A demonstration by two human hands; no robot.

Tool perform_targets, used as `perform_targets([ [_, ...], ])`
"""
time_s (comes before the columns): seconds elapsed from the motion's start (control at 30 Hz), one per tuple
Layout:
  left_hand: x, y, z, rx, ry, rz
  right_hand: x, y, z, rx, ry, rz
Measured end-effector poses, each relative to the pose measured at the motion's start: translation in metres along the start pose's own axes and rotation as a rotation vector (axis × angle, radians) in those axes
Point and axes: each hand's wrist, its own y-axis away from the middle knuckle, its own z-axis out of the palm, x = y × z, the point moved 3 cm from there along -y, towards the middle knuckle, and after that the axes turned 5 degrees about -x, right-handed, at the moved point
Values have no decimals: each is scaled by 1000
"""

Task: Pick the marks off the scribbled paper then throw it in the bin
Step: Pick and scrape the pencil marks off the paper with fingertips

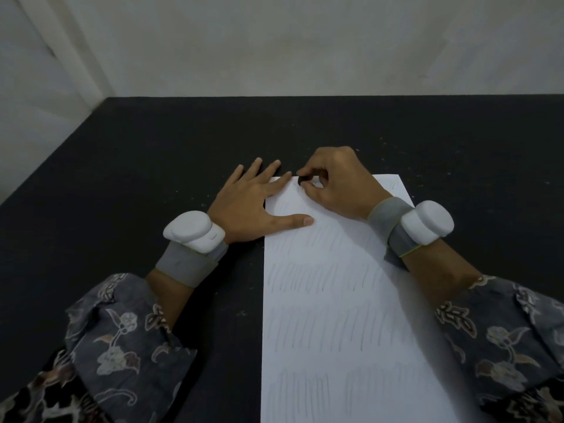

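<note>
— Dark felt is covering the bench (128,166), and it is running back to a pale bare wall (305,41). What is she doing up at the top there?

— From the head view, the scribbled paper (335,300) is lying flat on the bench, lengthwise away from her, with rows of faint pencil strokes (320,279) still running down it. Her left hand (253,203) is lying spread and relaxed across the top left corner, thumb out over the sheet, I'd say to keep it from sliding.

— And the other?

— The right hand (332,181) is pinching a small dark eraser (303,180) against the paper's top edge, just beside the left fingertips. Rubbing is starting at the top, by my reckoning; nearly every row is waiting.

— Any bin?

— None showing. White trackers (189,228) are sitting on both wrists, over grey straps.
</note>
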Motion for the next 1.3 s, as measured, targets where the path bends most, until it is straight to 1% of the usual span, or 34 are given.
perform_targets([
  [0.1,0,-1,1,3,6,11,-5,-2,7,-20,-2,-40],
  [0.27,1,-1,-4,-19,2,-15,7,-2,-5,-9,-7,12],
  [0.43,0,-3,-3,-3,26,12,-8,-5,8,-11,26,-86],
  [0.53,0,-2,-4,-19,6,-5,-4,-6,3,-22,28,-56],
  [0.63,1,-2,-4,-20,6,-7,3,-5,-1,3,29,-31],
  [0.77,0,-1,-2,5,16,14,-9,-5,9,-25,48,-85],
  [0.87,0,-1,-3,-6,11,6,-2,-4,3,-43,55,-51],
  [0.97,0,-2,-4,-24,-3,-7,3,-3,-3,-16,47,-23],
  [1.03,1,-3,-4,-21,3,3,-5,-2,2,-4,49,-49],
  [1.13,0,-2,-2,-7,8,14,-13,-3,9,-34,55,-89],
  [1.2,-1,-2,-1,-8,8,7,-6,-3,4,-54,53,-50],
  [1.3,-1,-2,-3,-14,3,-5,3,-3,-4,-34,42,-2],
])
